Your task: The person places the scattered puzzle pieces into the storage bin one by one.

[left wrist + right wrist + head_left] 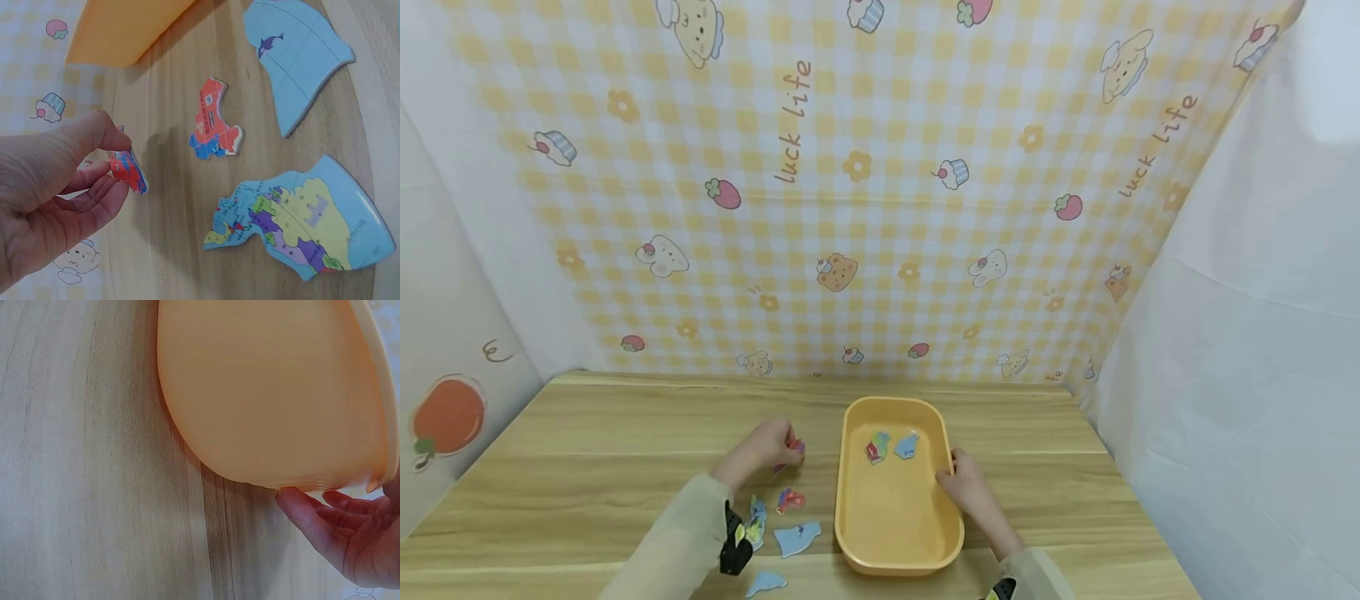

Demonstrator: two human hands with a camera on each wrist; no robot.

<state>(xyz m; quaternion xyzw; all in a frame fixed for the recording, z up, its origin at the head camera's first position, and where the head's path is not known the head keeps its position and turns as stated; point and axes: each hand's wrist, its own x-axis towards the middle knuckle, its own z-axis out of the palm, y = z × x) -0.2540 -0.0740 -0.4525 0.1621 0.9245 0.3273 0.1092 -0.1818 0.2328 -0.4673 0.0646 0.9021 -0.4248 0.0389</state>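
In the head view, the left hand (771, 442) pinches a red puzzle piece (798, 448) over the counter (1037, 442), to the left of the orange tray (898, 525), while the right hand (967, 485) grips the tray's right rim; a multicoloured piece (877, 447) and a small blue piece (906, 447) lie inside it. Just below the left hand lie a second red piece (791, 501), a map piece (756, 525), a large blue piece (797, 539) and a blue sliver (766, 583). The left wrist view shows the pinched piece tipped on edge between thumb and fingers; it looks thin, light and stiff, probably board, with a smooth printed face that may slide, so opposite edges seem the surest hold, and its narrow parts might bend if squeezed hard. The pieces lying flat offer only a low rim, best lifted by one edge. In the right wrist view, fingers touch the tray's outer wall; the tray looks like light, fairly rigid plastic, easily steadied by its rim.
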